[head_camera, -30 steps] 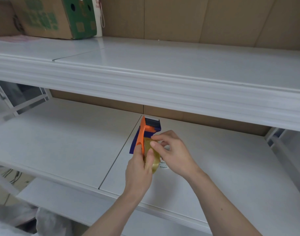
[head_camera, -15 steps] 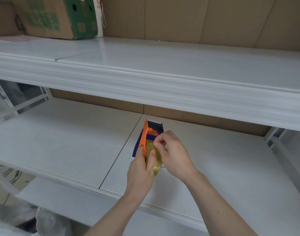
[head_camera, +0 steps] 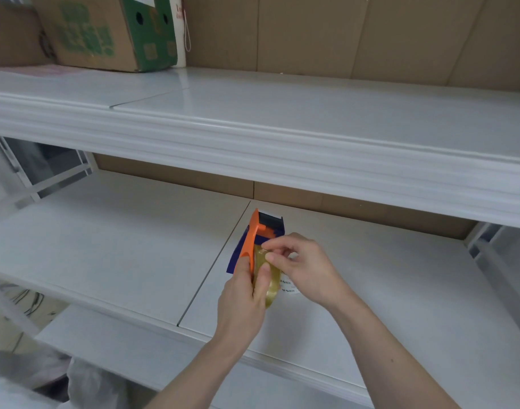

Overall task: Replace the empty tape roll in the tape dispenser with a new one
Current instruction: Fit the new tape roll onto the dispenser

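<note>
An orange and dark blue tape dispenser (head_camera: pixel 254 236) stands on edge over the middle white shelf (head_camera: pixel 120 249). A clear yellowish tape roll (head_camera: pixel 270 286) sits in it, partly hidden by my fingers. My left hand (head_camera: pixel 242 302) grips the dispenser and the roll from below, thumb pressed on the roll's face. My right hand (head_camera: pixel 304 268) is to the right of the roll, its thumb and forefinger pinched together at the roll's upper edge; the loose tape end cannot be made out. A bit of white printed label (head_camera: pixel 289 286) shows behind the roll.
The upper white shelf (head_camera: pixel 312 119) overhangs the working spot, its thick front lip close above. A brown and green cardboard box (head_camera: pixel 105 31) stands at its far left. A seam (head_camera: pixel 214 264) divides the middle shelf. White frame struts (head_camera: pixel 489 261) rise at the right.
The dispenser has tilted a little, its blue front end now higher. My right fingers have shifted along the top of the roll and pinch tighter. My left hand keeps its hold.
</note>
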